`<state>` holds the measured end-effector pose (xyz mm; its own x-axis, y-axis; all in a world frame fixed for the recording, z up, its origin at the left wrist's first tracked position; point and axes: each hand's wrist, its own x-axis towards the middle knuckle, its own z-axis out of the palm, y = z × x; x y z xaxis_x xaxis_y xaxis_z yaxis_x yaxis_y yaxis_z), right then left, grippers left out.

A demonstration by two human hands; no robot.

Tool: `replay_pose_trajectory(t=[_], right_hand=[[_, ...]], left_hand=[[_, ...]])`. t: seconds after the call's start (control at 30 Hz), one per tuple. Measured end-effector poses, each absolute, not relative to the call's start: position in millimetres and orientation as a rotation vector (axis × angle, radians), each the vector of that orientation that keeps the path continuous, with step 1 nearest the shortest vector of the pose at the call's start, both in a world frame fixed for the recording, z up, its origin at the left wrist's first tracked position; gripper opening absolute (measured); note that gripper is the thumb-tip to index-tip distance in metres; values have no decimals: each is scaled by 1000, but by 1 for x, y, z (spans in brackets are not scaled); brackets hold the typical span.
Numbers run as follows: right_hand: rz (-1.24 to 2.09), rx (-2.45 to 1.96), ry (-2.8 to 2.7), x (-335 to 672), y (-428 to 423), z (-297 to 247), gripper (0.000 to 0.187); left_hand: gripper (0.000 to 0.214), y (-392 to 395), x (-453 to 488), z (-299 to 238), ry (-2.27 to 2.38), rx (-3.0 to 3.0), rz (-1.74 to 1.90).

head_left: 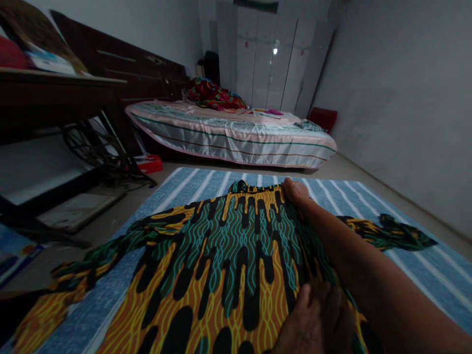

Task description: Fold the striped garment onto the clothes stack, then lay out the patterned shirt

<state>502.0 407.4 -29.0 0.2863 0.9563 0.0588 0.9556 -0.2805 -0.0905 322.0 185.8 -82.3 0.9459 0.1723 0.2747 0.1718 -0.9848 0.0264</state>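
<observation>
A long-sleeved shirt (236, 246) with a drip pattern in yellow, green and black lies spread on a blue-and-white striped cloth (416, 275). Its collar (258, 188) points away from me. One sleeve (147, 231) stretches out to the left, while the other sleeve (391, 233) lies bunched on the right. My right hand (295, 191) reaches far forward, its fingers closed on the shirt at the right end of the collar. Nearer to me, my left hand (313, 322) pinches the shirt's right side, where a fold runs up between both hands. My right forearm hides part of that side.
Beyond the striped cloth stands a bed (236, 137) with a red floral blanket (217, 94) on it. A table with a treadle wheel (88, 142) is at the left, near a red box (149, 163). A wardrobe (269, 59) fills the back, and a bare wall (409, 113) runs along the right.
</observation>
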Motion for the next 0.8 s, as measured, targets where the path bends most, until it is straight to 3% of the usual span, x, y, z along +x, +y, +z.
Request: replay_pose_trajectory(t=[0.23,0.47,0.63,0.8], right_hand=[[190,-2337,-1777,530,387,-16,56],[513,-2306,-1764,575,321,-20,42],[342,-2339,-1709,589,310,-28,22],[88,-2495,-1586,602,315,-34,19]], left_hand=[[43,183,317,-75,321,2977,376],[44,184,312,-67,323,2946,352],[45,185,313,-68,303,2980,343],[45,187,312,-77,286,3000,431]])
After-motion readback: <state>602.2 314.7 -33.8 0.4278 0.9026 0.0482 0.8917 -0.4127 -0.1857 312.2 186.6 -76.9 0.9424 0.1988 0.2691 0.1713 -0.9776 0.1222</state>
